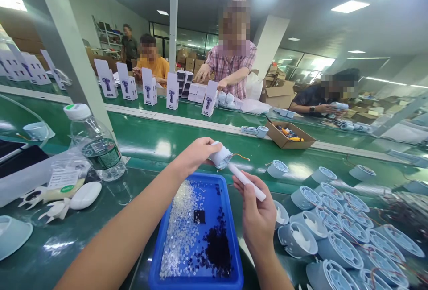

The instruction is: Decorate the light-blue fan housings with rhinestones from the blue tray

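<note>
Head view: left hand (197, 154) grips fan housing (221, 156); right hand (257, 216) angles white tool (247, 182).

Both hands raised mid-frame, left (197, 154) and right (256, 214), fingers curled closed

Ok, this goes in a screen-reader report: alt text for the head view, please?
Left hand holds a small round fan housing; right hand points a white pen-shaped tool into it, above a blue tray of tiny parts. Matching housings crowd the green bench at right.
</note>
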Demonstrator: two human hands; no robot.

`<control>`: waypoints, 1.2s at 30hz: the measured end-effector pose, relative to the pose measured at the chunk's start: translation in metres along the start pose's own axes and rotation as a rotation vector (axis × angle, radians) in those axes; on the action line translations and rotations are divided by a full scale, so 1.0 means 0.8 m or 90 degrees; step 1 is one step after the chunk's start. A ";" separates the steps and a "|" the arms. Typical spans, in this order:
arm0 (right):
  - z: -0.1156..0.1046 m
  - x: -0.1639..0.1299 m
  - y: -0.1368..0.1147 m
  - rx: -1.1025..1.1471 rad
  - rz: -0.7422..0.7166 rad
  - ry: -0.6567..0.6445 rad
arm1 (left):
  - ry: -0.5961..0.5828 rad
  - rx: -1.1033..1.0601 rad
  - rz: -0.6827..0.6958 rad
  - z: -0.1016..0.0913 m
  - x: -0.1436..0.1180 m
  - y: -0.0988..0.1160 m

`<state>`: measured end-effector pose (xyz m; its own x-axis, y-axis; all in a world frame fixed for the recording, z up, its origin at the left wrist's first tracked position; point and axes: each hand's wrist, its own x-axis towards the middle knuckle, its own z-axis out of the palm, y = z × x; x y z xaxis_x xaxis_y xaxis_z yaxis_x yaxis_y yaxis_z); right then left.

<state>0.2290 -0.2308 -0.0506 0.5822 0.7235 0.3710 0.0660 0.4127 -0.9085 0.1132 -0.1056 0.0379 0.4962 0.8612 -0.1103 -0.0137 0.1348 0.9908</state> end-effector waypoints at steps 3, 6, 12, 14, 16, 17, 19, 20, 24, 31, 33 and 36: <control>0.000 0.001 -0.001 -0.023 -0.005 0.001 | -0.009 -0.007 -0.005 0.003 -0.003 0.001; 0.000 0.002 -0.003 -0.094 -0.024 0.025 | -0.009 0.003 0.002 0.009 -0.004 0.002; 0.006 -0.002 -0.005 -0.230 0.012 -0.189 | 0.241 0.010 0.211 0.037 0.000 -0.020; 0.008 -0.006 -0.004 -0.245 0.008 -0.212 | 0.298 0.021 0.242 0.046 0.002 -0.030; 0.009 -0.010 -0.004 -0.233 0.022 -0.197 | 0.302 -0.013 0.235 0.052 0.002 -0.037; 0.010 -0.012 -0.004 -0.215 0.035 -0.192 | 0.288 -0.060 0.219 0.053 0.003 -0.039; 0.011 -0.015 -0.005 -0.163 0.069 -0.192 | 0.264 -0.165 0.190 0.055 0.002 -0.040; 0.011 -0.016 -0.006 -0.133 0.084 -0.194 | 0.257 -0.201 0.185 0.055 0.001 -0.040; 0.010 -0.017 -0.006 -0.052 0.109 -0.203 | 0.227 -0.278 0.194 0.060 -0.006 -0.037; 0.003 -0.013 -0.007 -0.057 0.108 -0.100 | 0.054 0.089 0.242 0.052 -0.007 -0.035; 0.000 -0.009 -0.010 -0.133 0.119 -0.118 | -0.007 0.146 0.183 0.034 0.001 -0.031; -0.004 -0.005 -0.014 -0.207 0.145 -0.170 | 0.023 0.225 0.197 -0.005 0.016 -0.025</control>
<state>0.2285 -0.2399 -0.0426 0.3861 0.9096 0.1537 0.2362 0.0636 -0.9696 0.1166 -0.0957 0.0164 0.4851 0.8517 0.1980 0.1437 -0.3010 0.9427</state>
